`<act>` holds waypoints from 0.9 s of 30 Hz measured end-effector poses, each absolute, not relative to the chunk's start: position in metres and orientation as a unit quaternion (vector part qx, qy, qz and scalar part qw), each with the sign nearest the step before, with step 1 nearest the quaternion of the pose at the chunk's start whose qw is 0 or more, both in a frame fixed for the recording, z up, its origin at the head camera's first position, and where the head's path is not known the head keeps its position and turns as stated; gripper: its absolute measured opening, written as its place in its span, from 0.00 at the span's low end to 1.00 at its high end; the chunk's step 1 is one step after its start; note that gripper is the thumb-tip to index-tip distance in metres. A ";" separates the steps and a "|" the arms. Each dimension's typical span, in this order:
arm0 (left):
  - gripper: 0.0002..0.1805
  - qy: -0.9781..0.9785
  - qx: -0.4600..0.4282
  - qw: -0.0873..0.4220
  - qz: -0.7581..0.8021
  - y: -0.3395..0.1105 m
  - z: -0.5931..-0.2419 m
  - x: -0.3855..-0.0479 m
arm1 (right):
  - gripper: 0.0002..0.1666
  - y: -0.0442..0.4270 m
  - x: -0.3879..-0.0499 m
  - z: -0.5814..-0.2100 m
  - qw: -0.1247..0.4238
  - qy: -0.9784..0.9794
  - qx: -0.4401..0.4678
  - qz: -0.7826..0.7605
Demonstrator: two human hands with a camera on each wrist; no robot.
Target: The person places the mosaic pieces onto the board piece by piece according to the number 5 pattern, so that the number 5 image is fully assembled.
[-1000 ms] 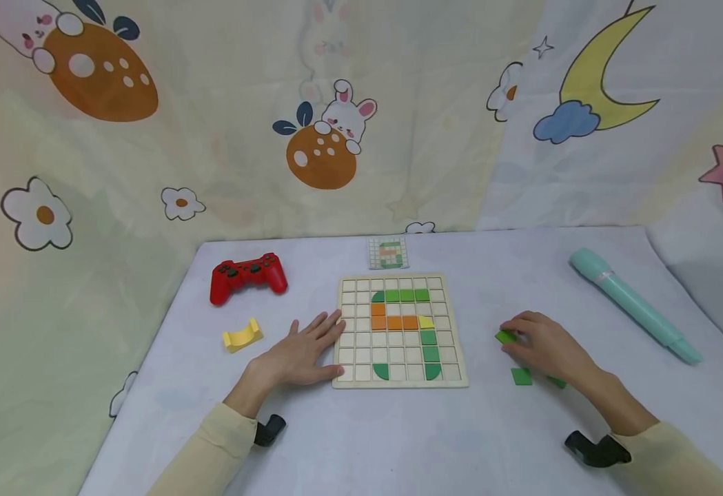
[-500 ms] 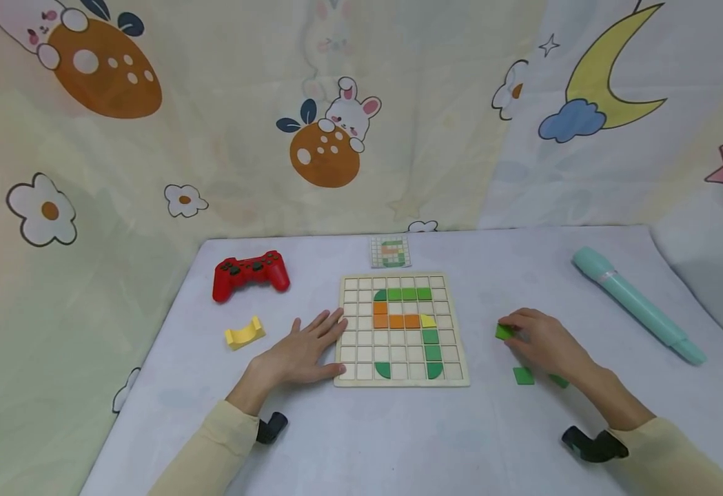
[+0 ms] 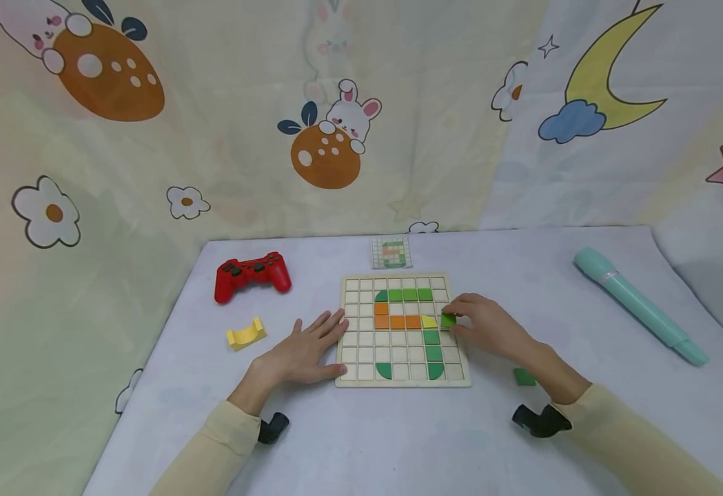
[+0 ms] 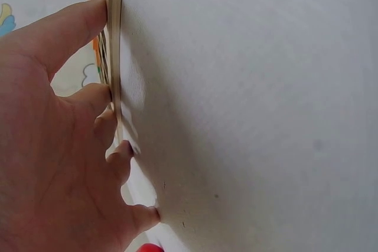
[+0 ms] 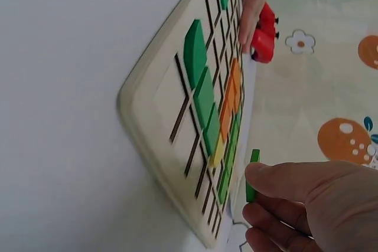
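Note:
A pale wooden grid board [image 3: 361, 339] lies on the table, with green, orange and yellow tiles set in its cells. Over the board's right edge, my right hand [image 3: 497, 331] pinches a light green square tile [image 3: 448, 320] between thumb and fingers. The right wrist view has this tile [image 5: 251, 194] raised above the board, apart from it. Spread and flat, my left hand [image 3: 299, 355] touches the board's left edge with its fingertips and thumb. A loose green tile [image 3: 524, 377] lies beside my right forearm.
Behind the board lies a small pattern card [image 3: 391, 253]. A red game controller [image 3: 252, 277] and a yellow curved block [image 3: 247, 334] are at the left. A long turquoise stick [image 3: 640, 306] lies at the right. Patterned cloth [image 3: 429, 138] hangs behind the table.
My right hand has carried the light green tile leftward from the table to the board's right edge. A second loose green tile is now out of sight near the forearm. My left hand stays put.

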State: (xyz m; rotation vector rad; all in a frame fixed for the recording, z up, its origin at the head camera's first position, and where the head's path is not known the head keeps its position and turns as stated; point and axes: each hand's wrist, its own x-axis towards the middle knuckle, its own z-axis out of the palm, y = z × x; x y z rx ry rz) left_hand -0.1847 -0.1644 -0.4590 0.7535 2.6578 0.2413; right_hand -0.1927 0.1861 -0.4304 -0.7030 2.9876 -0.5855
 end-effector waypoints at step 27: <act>0.46 0.944 0.257 0.188 0.084 -0.164 -0.459 -0.184 | 0.14 0.090 -0.178 -0.447 0.046 0.913 -0.362 -0.181</act>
